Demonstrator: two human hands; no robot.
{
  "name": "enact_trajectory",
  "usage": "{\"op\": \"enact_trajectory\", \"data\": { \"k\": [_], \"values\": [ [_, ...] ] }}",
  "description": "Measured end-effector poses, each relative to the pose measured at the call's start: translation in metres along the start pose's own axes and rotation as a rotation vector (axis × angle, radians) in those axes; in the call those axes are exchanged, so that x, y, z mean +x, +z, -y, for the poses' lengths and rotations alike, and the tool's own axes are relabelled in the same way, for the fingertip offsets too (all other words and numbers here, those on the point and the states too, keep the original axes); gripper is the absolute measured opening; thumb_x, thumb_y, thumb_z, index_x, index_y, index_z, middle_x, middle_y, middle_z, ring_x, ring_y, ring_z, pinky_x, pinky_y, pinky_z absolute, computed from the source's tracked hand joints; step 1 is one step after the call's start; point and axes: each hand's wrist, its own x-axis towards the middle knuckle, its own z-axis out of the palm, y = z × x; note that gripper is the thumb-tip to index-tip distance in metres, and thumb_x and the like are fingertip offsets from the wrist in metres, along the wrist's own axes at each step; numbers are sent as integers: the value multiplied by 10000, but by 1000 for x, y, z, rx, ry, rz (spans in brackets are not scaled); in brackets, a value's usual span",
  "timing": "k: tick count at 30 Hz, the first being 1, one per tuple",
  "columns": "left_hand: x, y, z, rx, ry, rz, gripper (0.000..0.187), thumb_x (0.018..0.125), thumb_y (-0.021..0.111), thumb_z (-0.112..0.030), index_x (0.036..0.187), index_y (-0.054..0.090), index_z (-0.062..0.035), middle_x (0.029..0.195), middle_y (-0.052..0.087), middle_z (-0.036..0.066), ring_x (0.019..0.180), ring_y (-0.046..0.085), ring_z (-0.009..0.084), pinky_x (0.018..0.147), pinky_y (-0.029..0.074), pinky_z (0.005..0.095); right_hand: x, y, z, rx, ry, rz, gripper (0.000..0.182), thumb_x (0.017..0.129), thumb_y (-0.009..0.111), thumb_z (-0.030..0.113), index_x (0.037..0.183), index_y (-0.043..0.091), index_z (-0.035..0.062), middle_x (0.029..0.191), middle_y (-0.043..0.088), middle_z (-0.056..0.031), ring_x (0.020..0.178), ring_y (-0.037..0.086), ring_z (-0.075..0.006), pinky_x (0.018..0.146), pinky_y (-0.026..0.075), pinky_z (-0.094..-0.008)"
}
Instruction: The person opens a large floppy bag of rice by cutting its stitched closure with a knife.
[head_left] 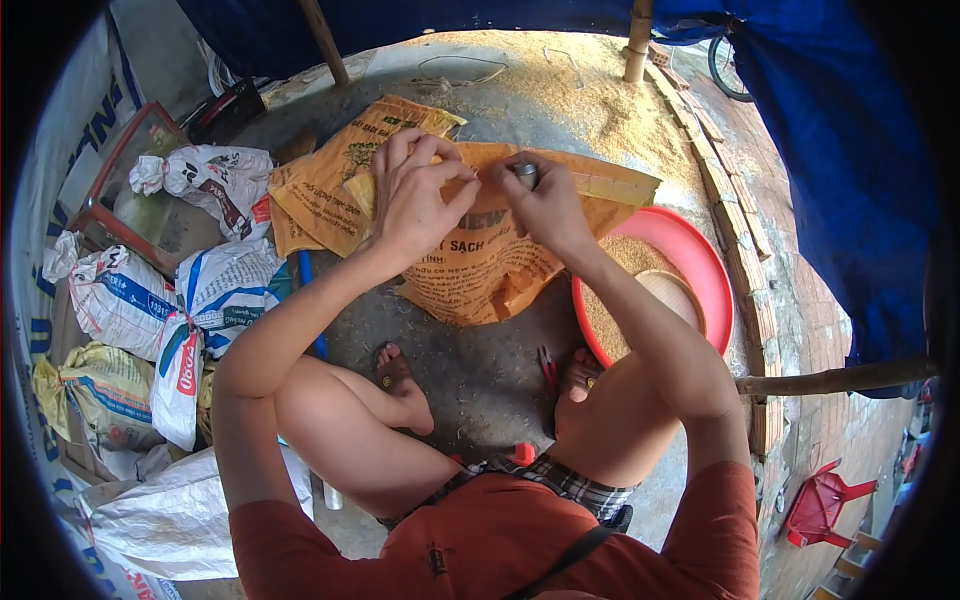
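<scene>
An orange woven sack (478,275) with dark printing hangs in front of me, its upper edge between my two hands. My left hand (415,200) is closed, thumb and fingertips pinched together at that edge; any thread there is too small to tell. My right hand (548,205) has its fingers curled round a small silver cylinder (525,174), close to the same edge. Whether its fingertips also grip the sack is hidden. A second orange sack (315,195) lies behind and left of my left hand.
At right stands a red basin (722,310) of grain with a round tray (672,300) inside. Red-handled pliers (546,366) lie by my foot. Filled white sacks (125,300) line the left side. Grain (610,95) covers the floor beyond, along a brick edging (735,230).
</scene>
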Motion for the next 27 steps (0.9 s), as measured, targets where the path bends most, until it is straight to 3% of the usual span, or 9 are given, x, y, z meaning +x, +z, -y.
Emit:
{"op": "enact_trajectory", "data": {
  "k": [2, 3, 7, 9, 12, 19, 22, 25, 27],
  "values": [
    [3, -3, 1, -39, -18, -9, 137, 734, 681, -213, 772, 688, -82, 978, 568, 22, 1112, 388, 261, 951, 256, 422, 9, -11, -15, -355, -289, -237, 224, 833, 597, 191, 849, 596, -32, 598, 572, -146, 502, 558, -247, 519, 453, -351],
    [4, -4, 2, -41, -18, -11, 137, 734, 681, -213, 772, 688, -82, 978, 568, 22, 1112, 388, 261, 951, 256, 422, 7, -17, -11, -374, -257, -247, 248, 811, 623, 218, 816, 599, -29, 625, 575, -183, 599, 577, -330, 607, 457, -397],
    [3, -3, 3, -48, -27, -12, 121, 730, 699, -185, 794, 692, -83, 953, 584, 17, 1097, 420, 265, 949, 285, 417, 1, -26, -8, -705, -177, -217, 267, 798, 646, 252, 795, 612, -13, 652, 604, -176, 631, 602, -341, 607, 469, -404],
    [2, -2, 1, -56, -17, -15, 122, 730, 700, -185, 793, 691, -81, 947, 585, 15, 1093, 424, 262, 947, 287, 416, 4, -23, -21, -794, -249, -178, 281, 786, 676, 292, 858, 645, 23, 633, 600, -116, 601, 599, -289, 595, 470, -363],
    [3, -2, -3, -74, -10, 3, 125, 737, 696, -184, 806, 690, -80, 937, 605, 11, 1090, 429, 249, 950, 285, 410, 4, -19, -19, -809, -196, -166, 260, 766, 671, 271, 805, 634, 17, 709, 637, -168, 706, 626, -341, 637, 490, -423],
    [2, -2, -1, -107, -56, 49, 120, 752, 689, -187, 841, 693, -106, 938, 642, 11, 1084, 433, 213, 951, 265, 392, 13, -14, -29, -841, -229, -179, 226, 758, 665, 244, 842, 639, 36, 738, 649, -161, 727, 633, -329, 655, 495, -423],
    [3, -1, -1, -101, -60, 47, 115, 757, 683, -184, 848, 694, -115, 935, 640, 13, 1083, 431, 209, 950, 262, 391, 17, -12, -35, -872, -232, -176, 254, 761, 649, 245, 924, 650, 50, 731, 640, -162, 725, 625, -335, 655, 482, -408],
    [4, 0, 0, -97, -47, 23, 107, 757, 671, -188, 835, 695, -119, 904, 649, 22, 1057, 441, 211, 960, 252, 392, 20, -10, -37, -835, -304, -239, 237, 774, 635, 224, 914, 647, 33, 662, 635, -137, 595, 628, -279, 567, 490, -372],
    [4, 1, 1, -102, -33, -6, 103, 755, 660, -193, 818, 696, -120, 877, 659, 29, 1031, 453, 213, 971, 243, 392, 17, -10, -29, -417, -113, -96, 180, 772, 635, 159, 872, 639, 9, 615, 609, -120, 549, 608, -248, 525, 483, -354]
  ]
}}
